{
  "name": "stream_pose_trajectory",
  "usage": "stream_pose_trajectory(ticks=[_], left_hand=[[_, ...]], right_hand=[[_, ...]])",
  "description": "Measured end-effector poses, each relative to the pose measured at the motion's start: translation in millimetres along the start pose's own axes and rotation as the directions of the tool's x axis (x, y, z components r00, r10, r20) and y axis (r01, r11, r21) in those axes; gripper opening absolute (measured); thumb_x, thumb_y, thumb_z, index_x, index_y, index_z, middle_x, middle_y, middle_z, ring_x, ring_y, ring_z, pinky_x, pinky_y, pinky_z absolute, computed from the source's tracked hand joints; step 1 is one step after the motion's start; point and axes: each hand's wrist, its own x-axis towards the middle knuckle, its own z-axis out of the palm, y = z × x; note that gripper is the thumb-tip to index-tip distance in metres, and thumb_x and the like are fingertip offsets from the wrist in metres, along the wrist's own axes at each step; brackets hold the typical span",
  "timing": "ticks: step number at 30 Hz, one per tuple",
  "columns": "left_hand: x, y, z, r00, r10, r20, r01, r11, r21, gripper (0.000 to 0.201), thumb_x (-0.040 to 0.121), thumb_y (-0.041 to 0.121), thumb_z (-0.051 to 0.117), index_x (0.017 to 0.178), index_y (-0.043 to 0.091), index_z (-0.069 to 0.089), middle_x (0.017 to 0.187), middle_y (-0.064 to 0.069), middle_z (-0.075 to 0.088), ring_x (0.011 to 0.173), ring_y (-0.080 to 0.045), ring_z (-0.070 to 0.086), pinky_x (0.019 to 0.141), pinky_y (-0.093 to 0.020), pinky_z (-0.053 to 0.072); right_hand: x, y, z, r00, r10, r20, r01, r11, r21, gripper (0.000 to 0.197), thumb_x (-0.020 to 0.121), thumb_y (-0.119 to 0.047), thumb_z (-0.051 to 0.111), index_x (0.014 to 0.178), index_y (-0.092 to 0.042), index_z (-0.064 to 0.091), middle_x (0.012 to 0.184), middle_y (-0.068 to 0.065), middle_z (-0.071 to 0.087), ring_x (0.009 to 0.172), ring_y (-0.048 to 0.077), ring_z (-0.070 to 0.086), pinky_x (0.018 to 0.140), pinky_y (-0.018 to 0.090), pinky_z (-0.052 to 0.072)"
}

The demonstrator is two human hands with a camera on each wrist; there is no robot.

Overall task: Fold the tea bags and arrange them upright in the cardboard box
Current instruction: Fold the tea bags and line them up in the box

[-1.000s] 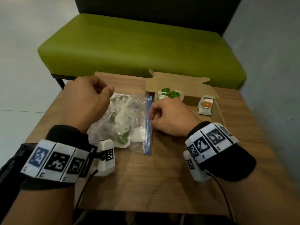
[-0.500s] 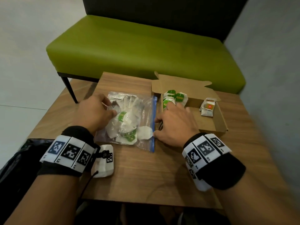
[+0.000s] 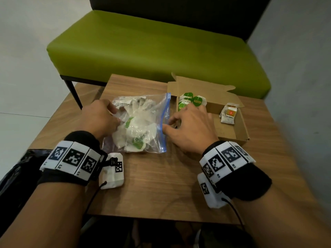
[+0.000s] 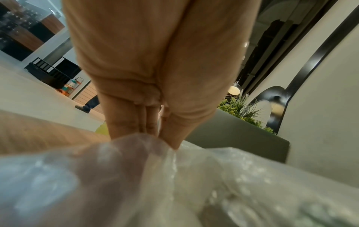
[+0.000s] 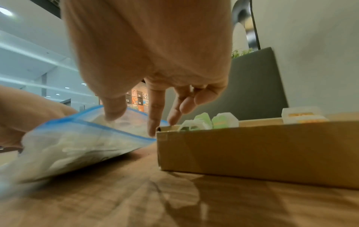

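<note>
Now both hands are down at the zip bag; a second ago they were raised as loose fists above it. Left hand has dropped onto the bag's left side, and in the left wrist view its fingers and thumb pinch a gathered fold of the clear plastic. Right hand has spread: fingers relaxed and apart, holding nothing, thumb tip on the blue zip strip, other fingertips at the near left corner of the cardboard box.

Judgement: next step is opening the bag to draw out another tea bag; left hand anchors, right hand is placed to part the seal. Whether the seal is already open cannot be told.

Task items: loose tea bags, white with green tags, lie jumbled inside the bag at mid-counter. Folded tea bags stand upright in the box's far left corner, the box sitting toward the right edge of the counter. Separate sachet with red mark leans near the box's far right side. Most of the box floor is unfilled; task is early.
</note>
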Motion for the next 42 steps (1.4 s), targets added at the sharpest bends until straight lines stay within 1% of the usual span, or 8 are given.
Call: stream_pose_trajectory(ticks=[6, 11, 19, 24, 32, 35, 38, 42], left_hand=[[-1, -3, -2, 1.000, -0.026, 0.002, 0.026, 0.999, 0.046, 0.019, 0.084, 0.009, 0.073, 0.099, 0.015, 0.062, 0.099, -0.008, 0.068, 0.080, -0.016, 0.060, 0.050, -0.018, 0.032], [-3, -4, -5, 1.000, -0.031, -0.002, 0.031, 0.995, 0.097, 0.018, 0.089, 0.011, 0.064, 0.104, 0.020, 0.060, 0.114, -0.009, 0.064, 0.111, -0.026, 0.056, 0.065, -0.025, 0.039], [-5, 1, -18, 1.000, -0.018, 0.010, 0.018, 1.000, 0.019, 0.018, 0.091, 0.023, 0.063, 0.108, 0.018, 0.057, 0.102, -0.006, 0.064, 0.073, -0.014, 0.061, 0.055, -0.023, 0.040], [-14, -4, -31, 0.958, -0.101, 0.269, 0.035, 0.971, 0.238, 0.040, 0.088, 0.051, 0.065, 0.090, 0.011, 0.061, 0.081, -0.007, 0.068, 0.071, -0.021, 0.067, 0.060, -0.031, 0.052], [-18, 1, -13, 0.946, -0.111, 0.305, 0.143, 0.986, -0.085, 0.012, 0.098, 0.014, 0.058, 0.091, 0.004, 0.059, 0.074, -0.014, 0.069, 0.062, -0.026, 0.070, 0.060, -0.038, 0.061], [-16, -2, -10, 0.946, -0.107, 0.305, 0.166, 0.970, -0.175, 0.014, 0.099, 0.008, 0.052, 0.088, 0.002, 0.057, 0.072, -0.016, 0.066, 0.058, -0.028, 0.070, 0.063, -0.043, 0.062], [-15, -4, -10, 0.943, -0.126, 0.310, 0.202, 0.952, -0.230, 0.016, 0.101, 0.010, 0.051, 0.088, 0.003, 0.057, 0.077, -0.015, 0.062, 0.060, -0.025, 0.067, 0.050, -0.033, 0.057], [-14, -7, -9, 0.950, -0.147, 0.276, 0.217, 0.945, -0.245, 0.018, 0.101, 0.010, 0.051, 0.086, 0.004, 0.056, 0.076, -0.015, 0.062, 0.061, -0.025, 0.067, 0.049, -0.032, 0.056]], right_hand=[[10, -14, 14, 0.973, -0.229, -0.016, 0.227, 0.952, 0.204, 0.046, 0.099, -0.022, 0.057, 0.054, -0.022, 0.049, 0.064, -0.008, 0.050, 0.061, 0.005, 0.044, 0.058, 0.021, 0.031], [16, -19, 25, 0.941, -0.337, 0.028, 0.308, 0.890, 0.337, 0.016, 0.091, -0.010, 0.061, 0.091, -0.010, 0.076, 0.094, 0.003, 0.074, 0.087, 0.019, 0.066, 0.078, 0.034, 0.055], [24, -15, 34, 0.953, -0.254, 0.162, 0.160, 0.882, 0.444, 0.029, 0.084, -0.028, 0.078, 0.106, -0.012, 0.071, 0.102, 0.004, 0.074, 0.093, 0.019, 0.070, 0.083, 0.040, 0.060], [23, -17, 41, 0.940, -0.255, 0.226, 0.126, 0.877, 0.464, 0.053, 0.071, -0.030, 0.077, 0.118, -0.008, 0.064, 0.097, 0.008, 0.073, 0.091, 0.025, 0.071, 0.076, 0.050, 0.061], [17, -30, 35, 0.865, -0.435, 0.252, 0.249, 0.806, 0.536, 0.068, 0.076, -0.022, 0.087, 0.137, -0.019, 0.058, 0.137, 0.002, 0.062, 0.126, 0.016, 0.054, 0.106, 0.031, 0.046], [26, -36, 43, 0.874, -0.414, 0.256, 0.253, 0.835, 0.488, 0.050, 0.071, -0.033, 0.088, 0.117, -0.021, 0.070, 0.118, -0.003, 0.070, 0.110, 0.015, 0.064, 0.096, 0.037, 0.055], [33, -34, 49, 0.908, -0.352, 0.226, 0.202, 0.843, 0.499, 0.017, 0.080, -0.014, 0.079, 0.095, -0.011, 0.074, 0.096, 0.002, 0.074, 0.092, 0.019, 0.070, 0.080, 0.048, 0.061], [31, -29, 52, 0.935, -0.268, 0.231, 0.105, 0.834, 0.541, 0.015, 0.088, -0.021, 0.071, 0.102, -0.014, 0.072, 0.099, 0.007, 0.074, 0.092, 0.025, 0.071, 0.079, 0.051, 0.061]])
